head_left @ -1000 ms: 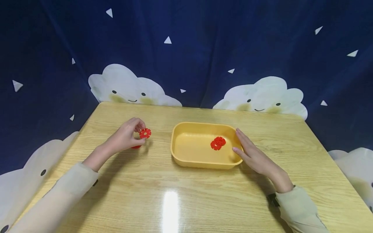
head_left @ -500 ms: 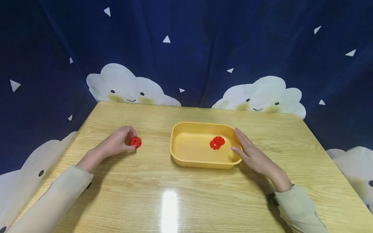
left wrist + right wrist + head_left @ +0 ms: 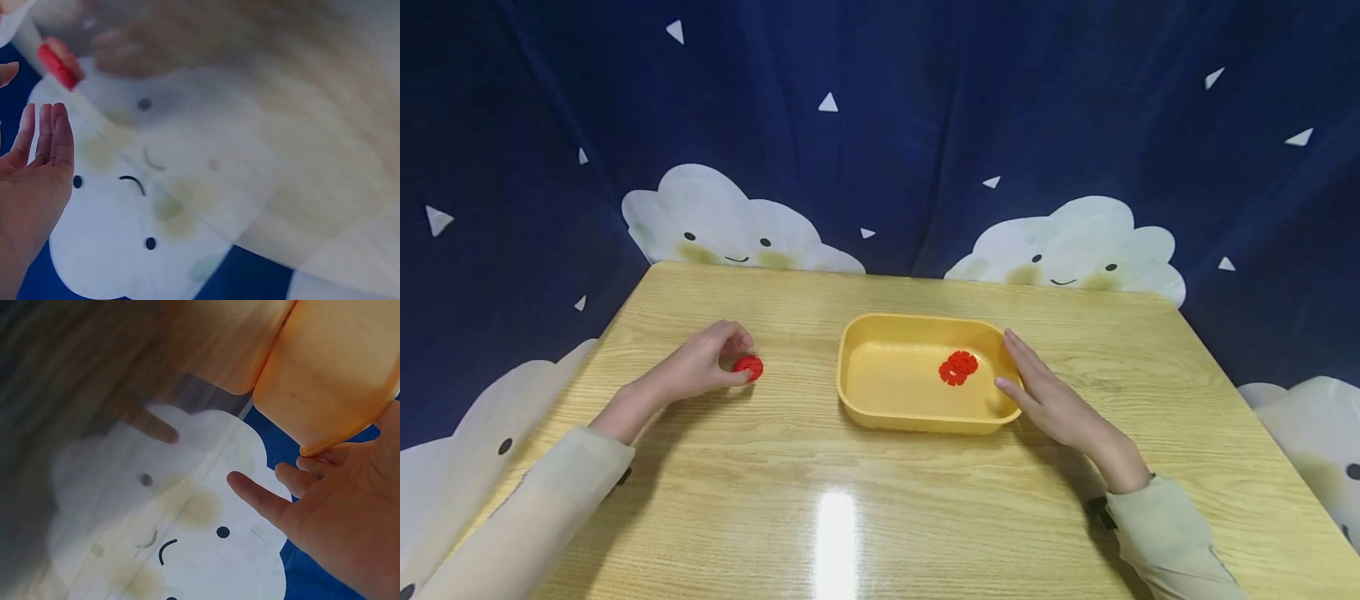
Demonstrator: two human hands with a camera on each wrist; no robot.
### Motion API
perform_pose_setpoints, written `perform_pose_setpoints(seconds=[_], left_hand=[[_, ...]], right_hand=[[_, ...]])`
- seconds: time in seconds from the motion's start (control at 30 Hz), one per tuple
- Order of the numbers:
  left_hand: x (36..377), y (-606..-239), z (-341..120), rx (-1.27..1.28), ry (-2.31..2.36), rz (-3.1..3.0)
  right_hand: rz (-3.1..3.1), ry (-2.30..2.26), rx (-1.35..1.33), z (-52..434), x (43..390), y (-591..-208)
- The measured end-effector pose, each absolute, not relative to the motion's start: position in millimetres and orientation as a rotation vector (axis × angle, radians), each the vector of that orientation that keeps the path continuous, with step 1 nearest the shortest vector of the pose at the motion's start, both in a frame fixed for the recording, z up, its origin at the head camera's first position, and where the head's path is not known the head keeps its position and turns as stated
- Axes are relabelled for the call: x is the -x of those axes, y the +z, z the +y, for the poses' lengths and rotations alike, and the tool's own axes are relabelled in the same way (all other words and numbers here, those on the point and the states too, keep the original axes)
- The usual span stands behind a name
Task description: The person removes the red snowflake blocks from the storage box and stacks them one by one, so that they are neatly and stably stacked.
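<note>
In the head view my left hand [image 3: 707, 362] is over the left part of the table, thumb and fingers spread beside red notched discs [image 3: 748, 367]. The left wrist view shows a gap between its fingertips and the red discs [image 3: 60, 64], which lie stacked flat; their number is unclear. My right hand [image 3: 1060, 404] rests with extended fingers against the right end of a yellow plastic tray [image 3: 925, 423]. Inside the tray, right of its middle, overlapping red notched discs [image 3: 958, 367] lie flat. Seen from the right wrist, the fingers touch the tray's outer side [image 3: 325, 369].
A pale wood-grain table [image 3: 760, 492] carries everything, with a bright light reflection near its front. Dark blue cloth [image 3: 910, 125] with white triangles and smiling clouds surrounds its back and sides. Bare tabletop separates the left discs from the tray.
My left hand has carried a red disc left and down onto another on the table, and its fingers have loosened from it. The right hand and tray hold their place.
</note>
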State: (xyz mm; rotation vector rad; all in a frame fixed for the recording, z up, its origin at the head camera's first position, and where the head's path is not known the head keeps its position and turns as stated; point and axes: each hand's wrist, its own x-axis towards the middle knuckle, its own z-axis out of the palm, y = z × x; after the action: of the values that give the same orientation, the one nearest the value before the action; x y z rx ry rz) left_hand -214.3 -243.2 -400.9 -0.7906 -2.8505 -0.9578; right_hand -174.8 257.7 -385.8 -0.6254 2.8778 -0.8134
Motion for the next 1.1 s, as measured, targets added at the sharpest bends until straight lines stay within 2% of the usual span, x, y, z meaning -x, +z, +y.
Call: perform_pose_setpoints(seconds=[0.5,0.83,1.1], left_hand=[[223.2,-354.5,-155.3,1.042,-1.113,-2.621],[239.9,-355.2,-70.9,1.321,-1.105,-2.588],[256.2,-362.6,-12.9,1.396,-1.255,-2.686]], right_hand=[[2.889,-0.825,0.641,258.7,175.4,-387.3],[2.879,-0.813,0.641,258.2,175.7,-385.9],[2.869,-0.82,0.625,257.7,175.9,-385.9]])
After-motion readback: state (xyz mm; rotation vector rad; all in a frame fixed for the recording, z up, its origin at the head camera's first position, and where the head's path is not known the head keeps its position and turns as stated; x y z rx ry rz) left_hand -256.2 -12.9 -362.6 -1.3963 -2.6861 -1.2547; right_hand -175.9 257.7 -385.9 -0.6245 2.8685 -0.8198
